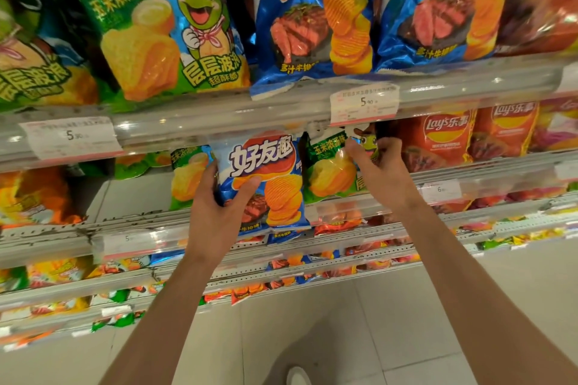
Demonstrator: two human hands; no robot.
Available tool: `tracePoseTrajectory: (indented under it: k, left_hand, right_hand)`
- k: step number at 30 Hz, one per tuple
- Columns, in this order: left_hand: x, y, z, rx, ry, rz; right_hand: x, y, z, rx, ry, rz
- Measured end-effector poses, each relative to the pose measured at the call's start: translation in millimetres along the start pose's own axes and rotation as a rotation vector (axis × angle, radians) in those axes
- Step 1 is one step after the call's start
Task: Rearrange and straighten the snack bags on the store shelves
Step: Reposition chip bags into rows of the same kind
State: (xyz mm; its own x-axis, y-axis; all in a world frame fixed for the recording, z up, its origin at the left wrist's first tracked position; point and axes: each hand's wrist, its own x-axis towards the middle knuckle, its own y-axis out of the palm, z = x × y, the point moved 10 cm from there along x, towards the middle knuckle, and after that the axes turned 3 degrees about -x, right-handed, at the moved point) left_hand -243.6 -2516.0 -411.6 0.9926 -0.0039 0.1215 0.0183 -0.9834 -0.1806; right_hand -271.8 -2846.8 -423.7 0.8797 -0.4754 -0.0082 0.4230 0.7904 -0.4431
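Nearest the camera, two bare forearms rise from the bottom of the frame toward the middle shelf. The left hand, just left of centre, grips a small glossy blue foil chip bag printed with ridged chips and steak: thumb across its front, the other fingers wrapped round its left edge. That bag stands upright, long axis vertical, held out in front of the shelf rail rather than seated behind it. Right of centre, the right hand pinches the upper right part of a small green-and-yellow corn snack bag, which sits on the shelf touching the blue bag's right side and leans slightly. A second green bag shows behind the left hand. The blue bag's matching kind fills the upper shelf, above centre, so it likely belongs elsewhere; the left hand already holds it.
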Motion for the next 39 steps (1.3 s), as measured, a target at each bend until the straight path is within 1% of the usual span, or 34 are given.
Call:
tracePoseTrajectory:
  k: [4,7,10,15,18,21,23,26,28,29,31,33,34,36,39]
  left_hand:
    - [1.1,-5.7,3.5,-0.009,-0.015,-0.01]
    - [2.5,-5.4,3.2,-0.02,-0.014,-0.017]
    - [3.6,6.6,-3.3,-0.018,-0.008,-0.001]
    - [10.0,35.8,-16.1,0.006,0.04,-0.002]
    - [15.6,66.2,-22.6,0.088,0.057,0.042]
    - [23.1,94.8,-27.5,0.198,0.037,0.07]
    - [28.9,112.3,-35.0,0.273,0.067,0.077]
    - [35.8,128.5,-49.5,0.346,0.125,0.0]
    - [39.4,134.1,-54.8,0.326,0.135,-0.045]
    - [41.2,139.5,-54.0,0.305,0.134,-0.023]
    - [41.0,155.1,-48.0,0.293,0.128,0.105]
    - [35.4,165.9,-44.8,0.368,0.183,0.215]
    - [32.3,167.7,-44.7,0.431,0.222,0.236]
    - [28.8,167.1,-45.7,0.544,0.29,0.217]
    - [30.5,168.5,-48.2,0.561,0.299,0.191]
  right_hand:
    - [-0.8,-8.8,2.8,0.055,0.014,-0.003]
    - [-13.0,-15.2,0.0,0.04,0.014,0.068]
    - [-25.2,-33.7,-9.9,0.04,0.028,0.089]
    - [-40.7,-70.7,-24.4,0.129,0.027,0.112]
    - [-46.6,-87.9,-35.6,0.184,0.044,0.101]
    - [-49.3,-99.1,-46.6,0.209,0.066,0.081]
    - [-49.6,-101.8,-53.9,0.217,0.081,0.077]
    - [-49.0,-97.4,-58.7,0.224,0.095,0.088]
    - [-47.8,-94.0,-59.9,0.234,0.099,0.087]
    - [-47.4,-92.8,-60.5,0.24,0.099,0.086]
    - [-46.5,-90.9,-63.1,0.25,0.101,0.078]
    - [-45.3,-90.0,-66.2,0.246,0.108,0.067]
    - [-44.6,-89.7,-68.1,0.237,0.113,0.061]
    - [-43.5,-89.1,-71.8,0.226,0.121,0.05]
    - [-42.1,-87.6,-74.5,0.206,0.124,0.036]
